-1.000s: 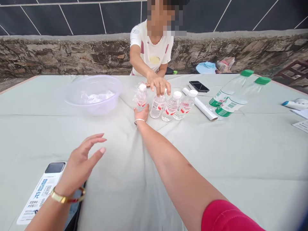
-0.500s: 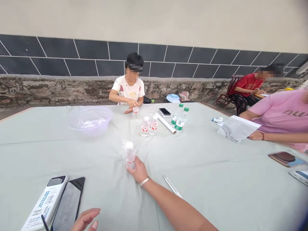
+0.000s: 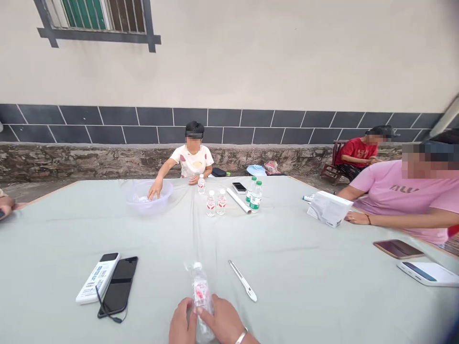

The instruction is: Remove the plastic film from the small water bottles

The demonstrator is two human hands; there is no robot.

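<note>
A small clear plastic bottle (image 3: 201,289) with a white cap and a red-marked label is tilted at the near edge of the table, with loose clear film around it. My left hand (image 3: 182,322) grips its left side, thumb near the lower body. From the right, my right hand (image 3: 225,317), with a silver bracelet at the wrist, has its thumb and fingers closed on the same bottle. A white utility knife (image 3: 244,282) lies to the right of the bottle, touched by neither hand.
A power bank (image 3: 96,282) and a black phone (image 3: 120,286) lie at left. Farther off stand several small bottles (image 3: 211,204), a white roll (image 3: 239,200) and green-capped bottles (image 3: 255,197). A co-worker's hand (image 3: 155,188) reaches into a purple basin (image 3: 165,193). Another person holds a white box (image 3: 330,210).
The bottle has come nearer to me, and my left hand has joined my right on it. The co-worker opposite has moved a hand from a bottle to the basin. My view has tilted up.
</note>
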